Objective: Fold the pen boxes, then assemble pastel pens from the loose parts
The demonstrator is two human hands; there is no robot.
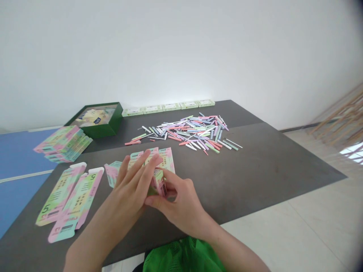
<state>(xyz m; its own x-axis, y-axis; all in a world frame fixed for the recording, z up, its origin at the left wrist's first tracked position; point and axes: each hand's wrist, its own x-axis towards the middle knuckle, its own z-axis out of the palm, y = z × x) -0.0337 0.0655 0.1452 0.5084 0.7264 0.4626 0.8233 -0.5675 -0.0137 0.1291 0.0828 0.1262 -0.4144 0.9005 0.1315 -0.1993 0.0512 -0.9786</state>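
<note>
Between my hands is a small folded carton (159,183), printed in pink, green and yellow, with one end facing right. My left hand (132,187) reaches across its left side and top with long, straight fingers, its thumb hidden. The fingers and thumb of my right hand (183,202) pinch the carton near its right end. Just behind my fingers lie more printed cartons (168,158), partly covered by the hands. Left of my left hand, two flattened cartons (82,200) overlap on the table, their end flaps sticking out.
Flat cartons are stacked in a leaning pile (64,143) at the left. Behind it stands a dark green box (104,130) holding plastic packets. A row of pale green boxes (153,109) lines the wall. Many pastel pen-like sticks (193,132) lie scattered across the dark table (255,162).
</note>
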